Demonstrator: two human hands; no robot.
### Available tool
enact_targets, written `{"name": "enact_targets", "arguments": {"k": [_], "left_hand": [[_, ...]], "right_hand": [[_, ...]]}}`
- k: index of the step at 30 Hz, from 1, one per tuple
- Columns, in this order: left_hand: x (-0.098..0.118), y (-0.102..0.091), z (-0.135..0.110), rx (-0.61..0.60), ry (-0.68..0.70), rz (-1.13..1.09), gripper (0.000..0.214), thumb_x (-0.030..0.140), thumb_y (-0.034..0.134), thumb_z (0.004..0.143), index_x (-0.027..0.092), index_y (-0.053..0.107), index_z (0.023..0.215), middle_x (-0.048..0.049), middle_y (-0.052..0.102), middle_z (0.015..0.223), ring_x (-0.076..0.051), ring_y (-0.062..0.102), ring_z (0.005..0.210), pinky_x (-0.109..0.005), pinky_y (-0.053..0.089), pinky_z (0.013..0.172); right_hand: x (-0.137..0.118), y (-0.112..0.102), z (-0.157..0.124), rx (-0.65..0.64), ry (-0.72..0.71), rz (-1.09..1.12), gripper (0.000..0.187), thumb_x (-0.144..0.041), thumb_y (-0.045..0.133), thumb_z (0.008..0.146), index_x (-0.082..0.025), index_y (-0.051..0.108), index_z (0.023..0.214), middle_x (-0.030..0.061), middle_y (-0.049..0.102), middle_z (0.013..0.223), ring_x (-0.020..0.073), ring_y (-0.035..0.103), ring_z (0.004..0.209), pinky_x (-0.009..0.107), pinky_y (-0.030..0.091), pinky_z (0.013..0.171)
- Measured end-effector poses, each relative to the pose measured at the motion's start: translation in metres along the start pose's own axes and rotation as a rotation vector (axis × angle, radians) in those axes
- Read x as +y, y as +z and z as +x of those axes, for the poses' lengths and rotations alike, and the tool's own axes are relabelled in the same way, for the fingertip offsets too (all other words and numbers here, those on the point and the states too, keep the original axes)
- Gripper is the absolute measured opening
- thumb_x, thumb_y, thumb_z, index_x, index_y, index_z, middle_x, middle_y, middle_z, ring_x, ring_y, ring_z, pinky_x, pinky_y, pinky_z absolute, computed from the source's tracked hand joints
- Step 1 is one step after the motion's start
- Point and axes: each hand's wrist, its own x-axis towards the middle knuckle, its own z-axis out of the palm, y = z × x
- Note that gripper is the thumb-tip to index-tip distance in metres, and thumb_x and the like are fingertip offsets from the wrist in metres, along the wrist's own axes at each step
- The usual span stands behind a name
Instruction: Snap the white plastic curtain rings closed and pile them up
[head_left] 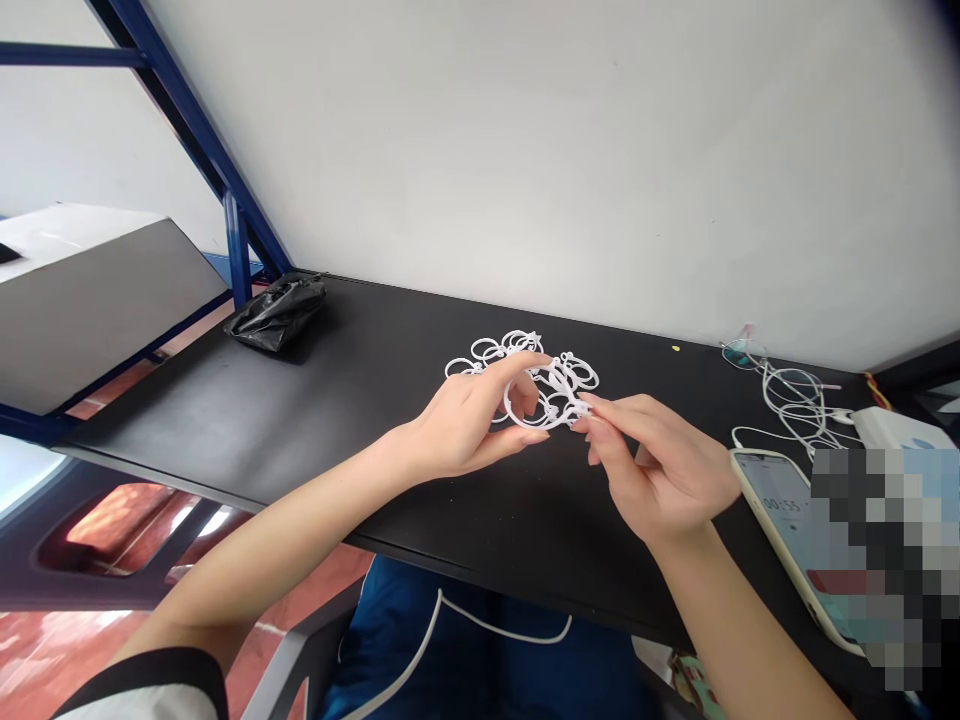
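Observation:
Over the table, a white plastic ring (pixel 508 408) stands tilted between both hands. My left hand (pixel 465 415) curves around it, the index finger at its upper edge and the thumb by its lower edge. My right hand (pixel 667 470) is closed in a pinch at the ring's right side, on its small end piece (pixel 581 408), which the fingertips partly cover. Behind the hands lies a loose pile of similar white rings (pixel 489 349) with small tabs, partly hidden by my left hand and the held ring.
A crumpled black plastic bag (pixel 277 312) sits at the black table's (pixel 390 330) far left. To the right are a phone (pixel 780 515) showing a timer, a tangled white cable (pixel 795 410), eyeglasses (pixel 742 352) and a white box (pixel 892 432). A blue metal frame (pixel 217 150) rises at left.

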Motion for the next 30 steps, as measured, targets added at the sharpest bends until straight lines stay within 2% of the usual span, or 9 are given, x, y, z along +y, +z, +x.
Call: {"name": "enact_targets", "arguments": {"k": [12,22,30], "left_hand": [[0.0021,0.0025,-0.0024,0.009,-0.016,-0.047,0.053,0.049,0.053,0.097,0.019,0.039,0.138,0.0008,0.064,0.082,-0.01,0.062,0.065,-0.019,0.053,0.057],[0.0014,0.0048,-0.0027,0.01,-0.029,-0.062,0.048,0.046,0.049,0.099,0.019,0.038,0.138,0.0001,0.063,0.084,-0.01,0.061,0.067,-0.019,0.053,0.059],[-0.001,0.0092,-0.0053,-0.007,-0.059,-0.092,0.053,0.049,0.043,0.101,0.017,0.034,0.142,-0.0025,0.064,0.085,-0.011,0.06,0.067,-0.02,0.051,0.056]], "right_hand": [[-0.0031,0.0018,-0.0012,0.014,0.0,0.017,0.039,0.003,0.067,0.083,-0.02,0.072,0.113,0.0,0.07,0.071,0.0105,0.063,0.059,0.021,0.052,0.046],[-0.0056,0.0039,-0.0018,0.012,0.034,0.034,0.036,0.003,0.065,0.084,-0.02,0.071,0.11,0.0007,0.07,0.073,0.0106,0.062,0.058,0.022,0.05,0.044],[-0.0052,0.0056,-0.0009,0.014,0.022,0.056,0.034,0.005,0.064,0.083,-0.018,0.07,0.108,0.0012,0.069,0.072,0.0108,0.062,0.059,0.022,0.05,0.046]]}}
